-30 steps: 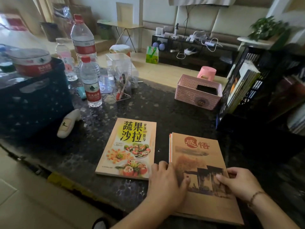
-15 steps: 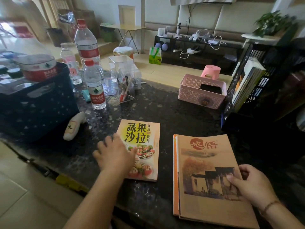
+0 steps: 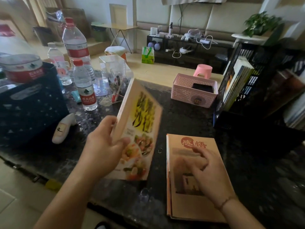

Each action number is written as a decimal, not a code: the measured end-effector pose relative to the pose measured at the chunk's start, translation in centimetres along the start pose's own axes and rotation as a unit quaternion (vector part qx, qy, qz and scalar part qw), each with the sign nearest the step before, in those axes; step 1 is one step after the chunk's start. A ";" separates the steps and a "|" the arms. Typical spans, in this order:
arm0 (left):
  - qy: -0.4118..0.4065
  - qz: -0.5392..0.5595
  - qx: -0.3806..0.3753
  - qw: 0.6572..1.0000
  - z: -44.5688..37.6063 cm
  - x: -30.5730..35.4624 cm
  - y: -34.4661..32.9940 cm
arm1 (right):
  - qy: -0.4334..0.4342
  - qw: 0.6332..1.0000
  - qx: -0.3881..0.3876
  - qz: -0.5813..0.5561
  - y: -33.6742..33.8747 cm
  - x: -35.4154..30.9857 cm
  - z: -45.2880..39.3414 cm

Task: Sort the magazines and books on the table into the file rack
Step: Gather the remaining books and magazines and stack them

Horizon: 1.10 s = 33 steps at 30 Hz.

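left hand (image 3: 105, 151): bare, sleeveless | right hand (image 3: 208, 172): thin wrist bracelet (image 3: 225, 202)

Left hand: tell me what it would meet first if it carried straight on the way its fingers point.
The left hand points up and right, away from the person. Beyond the salad cookbook in its grip, the pink basket looks first in line, though depth is unclear.

On the table (image 3: 189, 119), the file rack (image 3: 257, 83) stood far right, the basket (image 3: 193, 91) left of it, bottles (image 3: 85, 85) far left, one book (image 3: 194, 177) lay near front.
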<state>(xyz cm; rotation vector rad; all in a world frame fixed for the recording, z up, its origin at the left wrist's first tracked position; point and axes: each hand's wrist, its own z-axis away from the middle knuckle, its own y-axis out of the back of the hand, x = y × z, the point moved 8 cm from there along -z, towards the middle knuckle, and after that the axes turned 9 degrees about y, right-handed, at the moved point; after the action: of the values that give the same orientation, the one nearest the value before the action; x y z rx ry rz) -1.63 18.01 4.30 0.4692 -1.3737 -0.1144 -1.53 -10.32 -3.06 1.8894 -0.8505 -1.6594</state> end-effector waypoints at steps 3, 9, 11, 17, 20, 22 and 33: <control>-0.040 0.186 -0.092 0.977 3.4 2.7 -2.9 | -0.018 0.950 -0.029 -0.310 -0.2 -2.2 -0.6; -0.055 0.065 -0.193 0.977 5.8 -2.2 -14.0 | -0.126 0.947 -0.033 -0.294 6.4 4.1 1.0; -0.078 -0.125 -0.205 0.967 5.8 -5.9 -16.9 | -0.171 0.958 -0.030 -0.230 6.2 7.2 2.0; -0.121 -0.290 -0.190 0.930 6.4 -9.2 -18.5 | -0.171 0.972 0.006 -0.160 4.8 9.2 2.0; -0.052 -0.334 -0.268 0.902 6.9 -10.2 -18.2 | -0.174 0.981 0.026 -0.083 4.6 9.1 1.9; -0.028 -0.358 -0.252 0.899 6.6 -10.2 -18.0 | -0.183 0.983 0.017 -0.018 4.3 9.3 1.9; -0.006 -0.357 -0.225 0.906 7.3 -10.2 -17.2 | -0.171 0.984 0.010 0.055 2.8 9.1 2.0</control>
<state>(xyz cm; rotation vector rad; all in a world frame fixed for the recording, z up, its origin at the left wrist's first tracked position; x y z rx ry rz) -7.40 4.13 -10.82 0.5568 -1.0800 -1.0168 -3.28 -18.72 -7.65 1.5592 -1.0885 -1.9418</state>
